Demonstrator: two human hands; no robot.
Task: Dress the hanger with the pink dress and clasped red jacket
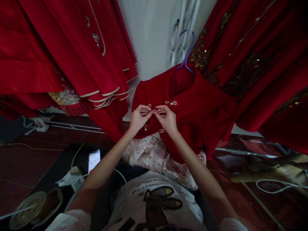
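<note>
A red jacket [192, 106] hangs in front of me on a purple hanger [185, 61], its lower part over a pale pink patterned cloth [154, 149]. Down its front run gold flower-shaped bead fasteners with pearls; the top fastener [171, 103] is joined at the neck. My left hand [139, 118] pinches one side of the middle bead fastener at the jacket's front edge. From the other side, my right hand [168, 120] pinches the same fastener, fingertips almost touching the left ones. Lower down, bead pieces [161, 131] sit apart on the two edges. The fingers partly hide the middle fastener.
Red garments with gold trim [108, 64] hang at left, and red embroidered garments [252, 64] at right. A white metal rack [185, 19] stands behind. On a dark surface at lower left are a lit phone [93, 160], a power strip [76, 178] and a lidded cup [29, 208].
</note>
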